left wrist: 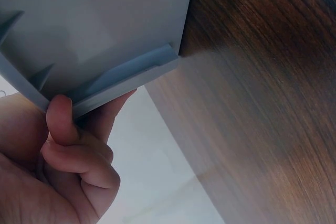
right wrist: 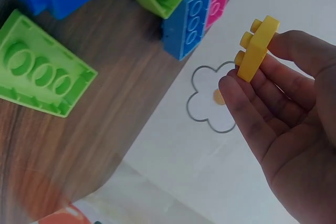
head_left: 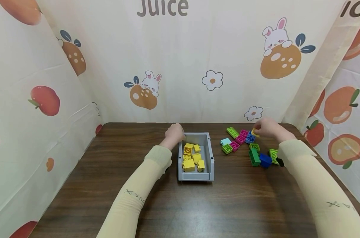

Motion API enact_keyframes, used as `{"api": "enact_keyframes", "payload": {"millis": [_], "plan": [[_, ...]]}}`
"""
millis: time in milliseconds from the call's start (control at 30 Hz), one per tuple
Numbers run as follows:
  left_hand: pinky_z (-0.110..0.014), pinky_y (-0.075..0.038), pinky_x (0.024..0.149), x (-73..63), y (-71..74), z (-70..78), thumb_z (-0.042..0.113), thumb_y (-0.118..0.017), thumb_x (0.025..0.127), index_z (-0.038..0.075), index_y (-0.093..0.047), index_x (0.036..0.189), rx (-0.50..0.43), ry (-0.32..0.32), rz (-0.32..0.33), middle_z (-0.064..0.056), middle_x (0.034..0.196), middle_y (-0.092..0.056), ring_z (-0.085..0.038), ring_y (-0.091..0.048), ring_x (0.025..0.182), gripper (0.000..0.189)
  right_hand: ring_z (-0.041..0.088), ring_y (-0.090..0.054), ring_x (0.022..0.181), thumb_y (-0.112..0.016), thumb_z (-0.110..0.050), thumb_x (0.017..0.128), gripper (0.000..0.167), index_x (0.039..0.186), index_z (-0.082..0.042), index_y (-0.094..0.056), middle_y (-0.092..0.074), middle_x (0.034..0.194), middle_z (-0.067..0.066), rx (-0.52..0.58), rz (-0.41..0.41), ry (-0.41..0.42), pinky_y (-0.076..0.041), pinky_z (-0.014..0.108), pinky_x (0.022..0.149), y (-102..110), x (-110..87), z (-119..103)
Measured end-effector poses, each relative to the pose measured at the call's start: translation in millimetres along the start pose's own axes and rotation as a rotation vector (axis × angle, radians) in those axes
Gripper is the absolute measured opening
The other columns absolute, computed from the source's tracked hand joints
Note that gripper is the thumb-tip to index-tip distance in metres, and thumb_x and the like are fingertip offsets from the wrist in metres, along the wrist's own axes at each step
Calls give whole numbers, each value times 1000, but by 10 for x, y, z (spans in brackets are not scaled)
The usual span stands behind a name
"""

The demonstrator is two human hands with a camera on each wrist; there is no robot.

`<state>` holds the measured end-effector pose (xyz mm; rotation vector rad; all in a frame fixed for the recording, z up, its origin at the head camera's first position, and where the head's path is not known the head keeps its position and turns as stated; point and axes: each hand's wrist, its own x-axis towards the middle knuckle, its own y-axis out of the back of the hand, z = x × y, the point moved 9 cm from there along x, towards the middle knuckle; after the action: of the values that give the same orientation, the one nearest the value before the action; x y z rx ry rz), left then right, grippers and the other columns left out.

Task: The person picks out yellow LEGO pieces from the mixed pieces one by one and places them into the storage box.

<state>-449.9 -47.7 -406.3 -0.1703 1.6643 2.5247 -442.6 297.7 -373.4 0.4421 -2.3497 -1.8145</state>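
Note:
My left hand [head_left: 174, 135] grips the far left corner of a grey bin [head_left: 196, 177]; in the left wrist view its thumb and fingers [left wrist: 79, 156] pinch the bin's rim [left wrist: 126, 81]. Several yellow building blocks [head_left: 188, 165] lie inside the bin. Over the far right of the table, my right hand [head_left: 268, 128] pinches a thin yellow building block [right wrist: 257, 48] between thumb and fingers, its studs showing in the right wrist view. Just left of this hand sits a blue block [head_left: 250, 137].
Pink blocks [head_left: 240, 139], green blocks [head_left: 254, 157], a pale blue block [head_left: 225, 141] and another blue block [head_left: 265, 160] lie loose right of the bin. A lime block [head_left: 273, 155] lies near the right sleeve. A printed curtain [head_left: 180, 99] hangs behind the brown table [head_left: 114, 158].

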Motion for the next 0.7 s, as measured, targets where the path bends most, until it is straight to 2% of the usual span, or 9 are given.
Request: {"api": "enact_keyframes", "payload": {"millis": [200,433,567,700], "plan": [[-29,-42,51,2,2,1,18,-72,81,10,-64,70,7,5,0,-1,67,-60,-14,-51,57,16,19,-53,67,-61,-11,87,16,93,2,-69,-65,76,5,-10,12,8,-48,35,62,57,17,-117],[-27,-39,46,10,-2,15,18,-72,81,14,-46,55,-1,-39,-1,4,53,-43,-11,-44,50,36,18,-52,64,-62,-12,87,19,96,3,-69,-63,73,5,-6,20,30,-46,33,59,110,22,-251],[-27,-41,47,1,1,16,18,-72,81,13,-54,59,-5,-38,-2,3,57,-50,-11,-47,51,29,18,-50,62,-62,-13,88,19,97,2,-69,-61,71,4,-4,14,39,-43,31,57,123,28,-303],[-28,-43,49,-4,5,14,18,-72,81,11,-62,66,-5,-33,-1,1,63,-58,-12,-50,53,20,19,-54,66,-63,-13,87,21,99,3,-69,-64,77,7,-27,39,60,-48,35,62,158,38,-377]]}}
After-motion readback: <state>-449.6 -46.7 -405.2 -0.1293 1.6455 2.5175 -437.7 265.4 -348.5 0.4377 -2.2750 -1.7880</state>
